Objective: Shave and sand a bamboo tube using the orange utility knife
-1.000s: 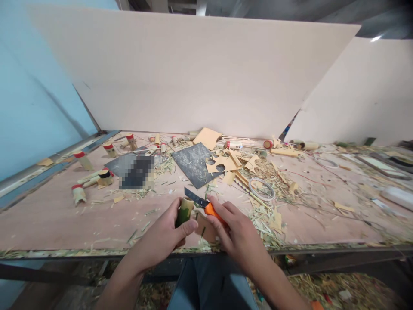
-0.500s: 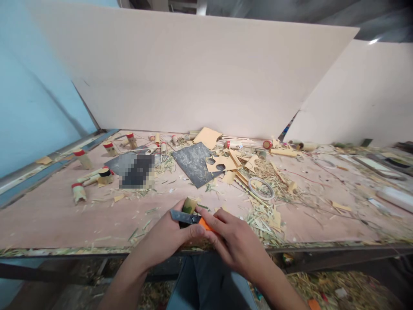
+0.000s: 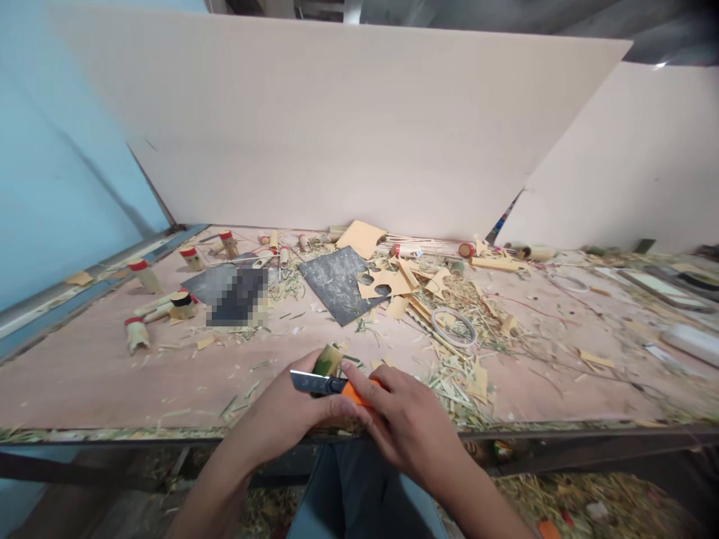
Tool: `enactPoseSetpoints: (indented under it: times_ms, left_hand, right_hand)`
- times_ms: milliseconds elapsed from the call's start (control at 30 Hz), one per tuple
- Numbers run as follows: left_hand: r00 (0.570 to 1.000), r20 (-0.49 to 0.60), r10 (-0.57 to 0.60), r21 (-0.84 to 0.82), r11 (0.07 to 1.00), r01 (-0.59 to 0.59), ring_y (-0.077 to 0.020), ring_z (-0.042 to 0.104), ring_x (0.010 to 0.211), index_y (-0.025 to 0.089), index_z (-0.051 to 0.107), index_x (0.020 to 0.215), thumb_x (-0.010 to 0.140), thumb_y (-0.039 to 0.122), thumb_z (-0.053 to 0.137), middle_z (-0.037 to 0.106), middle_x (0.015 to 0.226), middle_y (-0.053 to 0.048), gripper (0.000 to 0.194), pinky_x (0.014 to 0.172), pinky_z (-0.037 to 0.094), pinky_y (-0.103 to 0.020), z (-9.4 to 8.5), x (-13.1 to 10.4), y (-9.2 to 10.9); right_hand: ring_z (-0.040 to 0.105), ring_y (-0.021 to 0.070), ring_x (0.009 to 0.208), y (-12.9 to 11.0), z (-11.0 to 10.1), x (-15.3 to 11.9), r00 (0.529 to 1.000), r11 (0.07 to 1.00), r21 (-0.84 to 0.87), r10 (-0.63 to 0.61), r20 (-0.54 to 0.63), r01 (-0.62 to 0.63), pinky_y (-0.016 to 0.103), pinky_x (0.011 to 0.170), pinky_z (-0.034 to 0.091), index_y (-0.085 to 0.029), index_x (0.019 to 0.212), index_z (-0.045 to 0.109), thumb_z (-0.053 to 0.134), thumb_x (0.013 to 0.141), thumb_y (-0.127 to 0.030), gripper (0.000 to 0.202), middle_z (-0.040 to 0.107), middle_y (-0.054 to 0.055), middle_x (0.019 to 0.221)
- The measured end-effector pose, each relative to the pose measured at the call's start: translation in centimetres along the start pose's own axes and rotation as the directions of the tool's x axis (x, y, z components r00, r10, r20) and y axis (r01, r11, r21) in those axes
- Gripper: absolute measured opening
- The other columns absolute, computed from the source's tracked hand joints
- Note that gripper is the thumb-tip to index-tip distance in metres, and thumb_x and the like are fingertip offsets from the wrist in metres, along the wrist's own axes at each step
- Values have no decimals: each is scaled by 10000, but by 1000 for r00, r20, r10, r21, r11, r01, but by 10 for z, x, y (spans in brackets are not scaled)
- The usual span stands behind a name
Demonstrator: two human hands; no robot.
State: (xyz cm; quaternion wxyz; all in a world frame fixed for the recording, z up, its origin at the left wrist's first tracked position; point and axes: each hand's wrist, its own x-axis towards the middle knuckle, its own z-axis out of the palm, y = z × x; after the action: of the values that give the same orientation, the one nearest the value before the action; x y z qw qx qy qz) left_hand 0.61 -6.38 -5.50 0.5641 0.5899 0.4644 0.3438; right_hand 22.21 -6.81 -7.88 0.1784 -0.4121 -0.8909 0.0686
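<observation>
In my left hand (image 3: 286,408) is a short green-and-tan bamboo tube (image 3: 328,359), its upper end showing above the fingers; the lower part is hidden. My right hand (image 3: 401,415) is closed around the orange handle of a utility knife (image 3: 319,383). The blade points left, lying across the near side of the tube, and its edge catches the light. My left thumb rests by the knife's orange handle. Both hands are close together over the table's front edge.
Bamboo shavings litter the wooden table (image 3: 84,389). Red-ended bamboo pieces (image 3: 144,275) stand at the left. Mid-table lie a dark square sheet (image 3: 331,284), cut tan scraps (image 3: 393,281) and a roll of white tape (image 3: 454,327). A large pale board (image 3: 348,127) leans behind.
The knife blade has shifted slightly left and up and tilted, so its edge now shines. Both hands keep their grip in nearly the same place.
</observation>
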Motion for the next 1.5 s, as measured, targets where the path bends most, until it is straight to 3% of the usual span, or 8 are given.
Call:
enactPoseSetpoints:
  times_ms: [233,367,467,567,833,1233,1367,1500]
  left_hand:
    - [996,-89,7,203,979,11,-189,598,841,212,639,950,873,439,752,694,894,25,265,737,457,-257,3,3,1]
    - [986,-155,-56,203,975,88,-156,507,618,213,565,879,955,630,573,549,687,48,424,571,381,-255,4,4,-7]
    - [979,-203,-28,246,966,78,-217,607,842,221,609,1024,942,649,590,654,888,-10,436,729,457,-292,1,4,-10]
    - [978,-209,-19,233,970,68,-256,594,1112,253,603,1234,949,625,601,670,1175,-57,468,919,453,-318,-2,2,-8]
    - [988,16,-155,-66,986,156,-103,362,562,215,541,1145,959,670,559,419,658,83,492,524,309,-211,-5,-4,-8]
    - [997,-73,-5,102,995,12,-209,619,886,205,647,1043,887,551,723,715,944,-1,387,783,468,-286,3,1,1]
    - [969,-245,-10,263,962,77,-170,524,712,200,573,824,931,644,606,572,724,30,458,655,404,-272,5,3,-4]
    - [975,-216,-56,192,976,99,-135,444,626,216,517,863,961,679,531,482,694,55,473,582,366,-252,3,5,-9]
  right_hand:
    - [661,227,795,-1,3,0,992,994,-65,79,-99,-86,314,658,490,-288,1571,456,401,1092,-434,504,669,73,953]
    - [696,222,748,1,5,7,877,924,24,370,-307,-381,289,590,477,-242,1570,467,369,1106,-430,510,689,78,911]
    - [715,228,766,2,6,9,844,910,66,404,-354,-408,285,585,490,-237,1571,468,385,1101,-458,526,699,76,914]
    - [723,223,769,2,5,8,853,918,88,392,-345,-386,281,587,500,-250,1557,489,383,1102,-459,512,710,73,929]
    - [695,193,784,2,1,-1,958,965,153,237,-163,-212,277,649,512,-279,1562,478,396,1100,-433,494,682,59,970]
    - [691,228,850,-4,0,0,995,995,41,94,-42,-92,320,707,527,-322,1563,470,429,1085,-440,494,674,63,1002]
    - [706,224,757,-1,7,5,903,936,28,345,-255,-350,303,608,501,-267,1564,479,391,1098,-437,504,688,61,954]
    - [734,232,799,-1,8,9,854,905,58,417,-311,-421,297,614,518,-268,1561,488,410,1095,-450,506,709,62,974]
